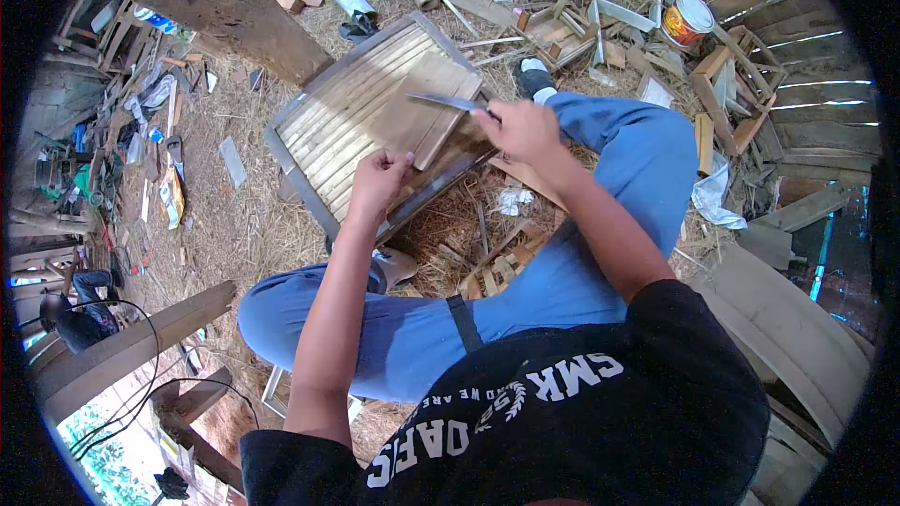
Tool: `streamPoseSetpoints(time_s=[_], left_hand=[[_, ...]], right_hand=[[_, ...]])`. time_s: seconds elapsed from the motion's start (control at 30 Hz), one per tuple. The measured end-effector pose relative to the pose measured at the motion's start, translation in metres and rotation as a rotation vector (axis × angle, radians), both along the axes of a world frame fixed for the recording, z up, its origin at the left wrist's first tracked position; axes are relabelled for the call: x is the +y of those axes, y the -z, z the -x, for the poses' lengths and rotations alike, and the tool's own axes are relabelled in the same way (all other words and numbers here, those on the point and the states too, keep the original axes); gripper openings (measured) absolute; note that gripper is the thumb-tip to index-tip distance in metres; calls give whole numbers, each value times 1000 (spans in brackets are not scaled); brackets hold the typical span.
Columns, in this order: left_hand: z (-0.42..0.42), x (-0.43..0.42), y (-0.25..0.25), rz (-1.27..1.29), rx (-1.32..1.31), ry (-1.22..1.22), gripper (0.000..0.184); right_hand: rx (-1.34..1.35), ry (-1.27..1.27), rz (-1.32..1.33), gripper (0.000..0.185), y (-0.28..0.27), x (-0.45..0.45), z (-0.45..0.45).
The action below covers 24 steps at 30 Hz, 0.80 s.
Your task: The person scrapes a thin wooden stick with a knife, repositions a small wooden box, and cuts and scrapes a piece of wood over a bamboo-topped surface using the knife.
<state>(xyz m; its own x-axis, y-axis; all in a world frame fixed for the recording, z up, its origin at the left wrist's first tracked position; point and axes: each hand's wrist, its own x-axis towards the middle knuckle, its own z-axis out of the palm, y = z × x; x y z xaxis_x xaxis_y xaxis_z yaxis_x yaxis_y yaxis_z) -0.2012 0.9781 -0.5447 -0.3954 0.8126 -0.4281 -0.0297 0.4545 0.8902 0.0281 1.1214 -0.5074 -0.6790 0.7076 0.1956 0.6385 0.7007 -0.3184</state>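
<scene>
The right hand (525, 131) has its fingers wrapped around a grey-bladed knife (439, 100) over a flat brown wooden board (412, 127) on a slatted wooden panel (323, 145); the left hand (378, 178) pinches the board's near edge.

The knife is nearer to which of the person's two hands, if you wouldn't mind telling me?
The right: the right hand grips the knife, while the left hand is apart from it, at the board's near edge.

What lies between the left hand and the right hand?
In the head view, part of the board lies between the left hand and the right hand, which holds a knife.
</scene>
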Motion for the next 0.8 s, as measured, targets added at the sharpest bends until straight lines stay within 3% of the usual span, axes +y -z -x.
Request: streamPoseSetpoints(time_s=[0.07,0.17,0.23,0.3,0.37,0.43,0.5,0.63,0.7,0.77,0.8], left_hand=[[1,-2,2,30,68,14,29],[-1,2,-7,79,79,24,29],[-1,-1,-15,97,26,27,30],[-6,2,-20,60,192,47,30],[-2,0,-7,57,157,49,30],[1,2,-5,46,133,45,30],[0,0,-6,48,73,37,29],[4,0,8,67,102,68,27],[1,-1,8,-5,120,47,27],[-15,-4,-19,13,173,1,27],[-23,-7,-33,35,224,-39,27]], right_hand=[[43,87,73,47,3,0,7],[16,-52,-37,49,14,-26,8],[-24,151,67,47,9,9,0],[-6,124,-27,45,14,4,5],[-23,-64,-54,45,8,-20,9],[-77,-84,-17,48,12,0,-5],[-95,453,102,51,5,54,-19],[-76,308,248,51,-3,14,-16],[62,289,167,52,15,8,-9],[405,371,533,56,26,11,-1],[415,370,536,56,20,11,4]])
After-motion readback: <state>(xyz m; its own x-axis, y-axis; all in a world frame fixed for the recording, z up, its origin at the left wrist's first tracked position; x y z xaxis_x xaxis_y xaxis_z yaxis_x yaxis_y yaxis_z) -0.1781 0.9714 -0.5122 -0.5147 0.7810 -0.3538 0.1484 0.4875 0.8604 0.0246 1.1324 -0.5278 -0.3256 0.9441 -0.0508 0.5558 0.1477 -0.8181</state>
